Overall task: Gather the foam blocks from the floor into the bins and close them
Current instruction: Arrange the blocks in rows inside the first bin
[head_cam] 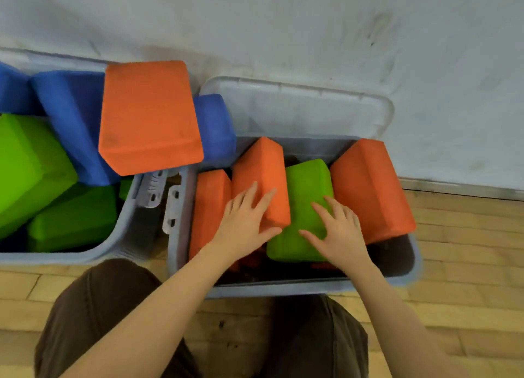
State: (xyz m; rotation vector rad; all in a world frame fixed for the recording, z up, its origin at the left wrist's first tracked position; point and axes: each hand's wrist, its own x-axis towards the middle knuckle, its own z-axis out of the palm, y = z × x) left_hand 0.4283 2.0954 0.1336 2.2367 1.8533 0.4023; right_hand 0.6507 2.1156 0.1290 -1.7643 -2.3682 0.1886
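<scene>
Fingers [263, 199] of both hands spread flat, gripping nothing: left hand [243, 221] on orange block [261, 173], right hand [337, 230] on green block [306, 185], inside right bin [312, 289]. Foam looks light, squashy, grippy; take by long edges.

R bin [408, 275]: grey-blue, holds 3 orange blocks [263, 179] + 1 green block [303, 207]. L bin [124, 221]: same grey-blue; blue blocks [71, 117], green blocks [28, 162], orange block on top [147, 114]. Floor [467, 250]: light wood planks. Wall [283, 23]: pale grey, scuffed. Trousers [93, 301]: dk brown.
</scene>
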